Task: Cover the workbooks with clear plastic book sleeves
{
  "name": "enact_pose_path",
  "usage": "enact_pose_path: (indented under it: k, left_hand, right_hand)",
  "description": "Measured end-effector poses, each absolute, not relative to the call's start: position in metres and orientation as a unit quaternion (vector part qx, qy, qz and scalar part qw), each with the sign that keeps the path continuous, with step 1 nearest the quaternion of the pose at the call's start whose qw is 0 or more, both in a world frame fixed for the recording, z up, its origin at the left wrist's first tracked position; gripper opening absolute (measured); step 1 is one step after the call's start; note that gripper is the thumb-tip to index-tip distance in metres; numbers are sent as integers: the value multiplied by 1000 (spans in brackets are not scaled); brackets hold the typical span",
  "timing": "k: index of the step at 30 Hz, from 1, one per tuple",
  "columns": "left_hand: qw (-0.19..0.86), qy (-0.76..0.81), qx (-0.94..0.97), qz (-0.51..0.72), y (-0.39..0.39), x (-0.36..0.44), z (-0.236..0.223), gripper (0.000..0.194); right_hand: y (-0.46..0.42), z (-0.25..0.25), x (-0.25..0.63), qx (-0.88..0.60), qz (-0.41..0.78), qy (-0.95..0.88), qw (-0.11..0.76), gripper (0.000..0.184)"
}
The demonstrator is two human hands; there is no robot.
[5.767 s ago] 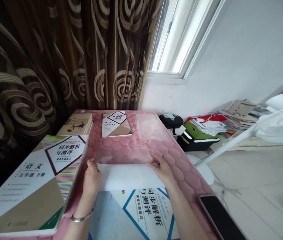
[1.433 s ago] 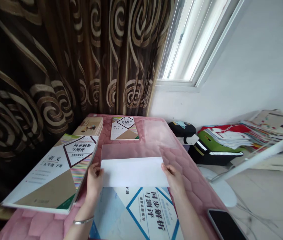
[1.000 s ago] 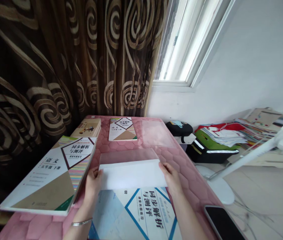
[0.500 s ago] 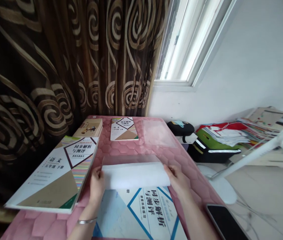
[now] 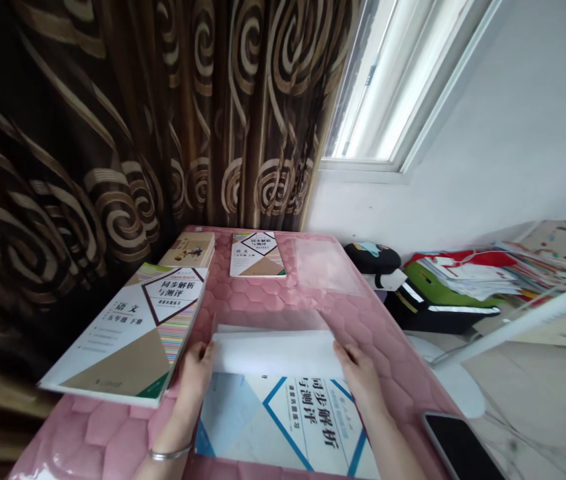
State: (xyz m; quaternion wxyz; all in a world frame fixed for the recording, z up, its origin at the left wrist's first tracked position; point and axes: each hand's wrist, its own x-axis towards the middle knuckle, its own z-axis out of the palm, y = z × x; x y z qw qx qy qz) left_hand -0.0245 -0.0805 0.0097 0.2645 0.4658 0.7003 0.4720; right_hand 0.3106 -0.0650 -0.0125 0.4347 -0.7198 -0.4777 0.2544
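Observation:
A workbook with a white and blue cover [image 5: 283, 427] lies sideways in front of me. Across its far part stretches a folded white sheet [image 5: 277, 353], with clear plastic film [image 5: 273, 321] showing past its far edge. My left hand [image 5: 197, 375], a silver bangle on its wrist, pinches the sheet's left end. At the right end my right hand [image 5: 359, 373] grips it between thumb and fingers. How the sheet joins the workbook is hidden. To the left of my left hand lies a larger-looking workbook with a white and tan cover [image 5: 127, 340].
The table has a pink quilted cover [image 5: 87, 440]. At its back are a stack of books [image 5: 190, 250], a smaller workbook [image 5: 257, 255] and a clear plastic sheet [image 5: 327, 267]. A phone [image 5: 460, 443] lies at the right edge, near a white lamp [image 5: 523, 327]. Papers [image 5: 473, 273] are piled beyond.
The view has shifted, so everything appears slightly further right. Both hands keep hold of the white sheet, and its far layers now show slightly separated at the left.

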Motion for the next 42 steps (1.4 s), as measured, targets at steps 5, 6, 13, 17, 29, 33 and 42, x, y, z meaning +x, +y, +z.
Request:
enact_pose_path:
  k: [5, 6, 13, 17, 29, 33, 42]
  left_hand:
    - [247, 714, 454, 472, -80, -23, 3, 23]
    - [240, 715, 456, 473, -80, -23, 1, 22]
    - [202, 708, 486, 471, -79, -20, -4, 25]
    - [155, 701, 502, 483, -64, -15, 15, 28]
    - [156, 729, 488, 455, -27, -8, 1, 26]
    - [152, 731, 489, 450, -25, -8, 0, 26]
    - [222, 701, 493, 464, -38, -8, 9, 25]
  right_hand:
    - [-61, -23, 312, -739, 224, -487, 408, 45]
    - [-60, -24, 312, -745, 212, -490, 399, 45]
    - [-57, -19, 303, -789, 156, -490, 335, 41]
    - [-50, -7, 299, -759, 174, -487, 395, 41]
    - [-30, -11, 293, -731, 172, -455, 479, 42]
    - [-30, -12, 293, -746, 169, -452, 460, 36]
    - [-32, -17, 294, -747, 169, -438, 471, 42]
